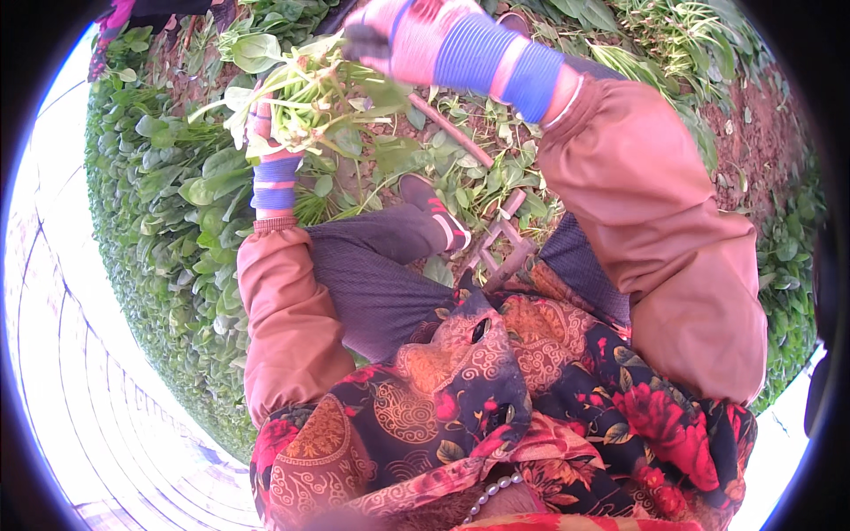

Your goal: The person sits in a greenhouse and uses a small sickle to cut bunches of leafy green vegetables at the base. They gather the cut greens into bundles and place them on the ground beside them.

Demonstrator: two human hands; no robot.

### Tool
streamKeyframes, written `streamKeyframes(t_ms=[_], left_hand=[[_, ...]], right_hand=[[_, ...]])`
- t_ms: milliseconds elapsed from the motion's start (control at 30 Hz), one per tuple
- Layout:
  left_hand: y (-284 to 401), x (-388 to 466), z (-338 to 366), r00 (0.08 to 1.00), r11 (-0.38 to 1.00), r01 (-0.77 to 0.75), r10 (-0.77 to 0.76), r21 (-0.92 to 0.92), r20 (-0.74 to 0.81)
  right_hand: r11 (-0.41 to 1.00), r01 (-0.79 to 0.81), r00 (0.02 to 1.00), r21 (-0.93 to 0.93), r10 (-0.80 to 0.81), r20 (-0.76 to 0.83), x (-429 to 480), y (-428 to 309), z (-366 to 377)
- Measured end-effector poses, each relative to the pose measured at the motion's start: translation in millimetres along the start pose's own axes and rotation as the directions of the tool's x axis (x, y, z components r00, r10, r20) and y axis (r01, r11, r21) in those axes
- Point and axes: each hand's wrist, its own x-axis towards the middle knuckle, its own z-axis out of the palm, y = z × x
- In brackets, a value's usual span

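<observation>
My left hand [260, 123], in a pale knit glove with a blue cuff, grips a bunch of leafy greens that look like spinach [307, 106]. The pale stem ends face up toward me, and the bunch covers most of the fingers. Just right of the bunch, at the top of the view, is my right hand [398, 41] in a pink and blue glove with dark fingertips. Motion blurs it, and whether its fingers hold anything is unclear. Some blurred leaves hang below it.
A dense bed of standing greens [192, 265] runs along the left. Cut greens [671, 40] lie at the upper right. Between my feet, a wooden stick [451, 129] and a metal frame [501, 239] rest among loose leaves. Part of another person [156, 10] appears at the top left.
</observation>
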Motion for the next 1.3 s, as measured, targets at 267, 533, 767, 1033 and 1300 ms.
streamKeyframes(t_ms=[267, 533, 767, 1033, 1300], left_hand=[[-54.6, -5.2, -29.7, 0.978, 0.67, -0.156, 0.002, 0.726, 0.209], [-27.5, 0.9, -17.5, 0.94, 0.559, -0.329, 0.12, 0.761, 0.318], [11.3, 0.0, 5.5, 0.952, 0.546, -0.241, -0.026, 0.803, 0.304], [-4.3, 2.9, 6.1, 0.869, 0.467, -0.495, 0.285, 0.733, 0.405], [23.8, -1.9, 7.6, 0.951, 0.683, -0.222, -0.005, 0.696, 0.309]], right_hand=[[0.962, -0.273, 0.941, 0.002, 0.268, -0.204, -7.2, 34.4, -38.7], [0.951, 0.185, 0.977, 0.247, -0.151, -0.147, -2.9, 8.6, -3.5], [0.938, -0.17, 0.984, 0.302, 0.176, 0.008, -0.7, -0.2, 17.5], [0.998, -0.024, 0.983, 0.063, 0.035, -0.179, -7.9, -2.6, 14.6], [0.517, -0.042, 0.914, 0.855, 0.365, -0.176, 10.1, 31.4, 4.7]])
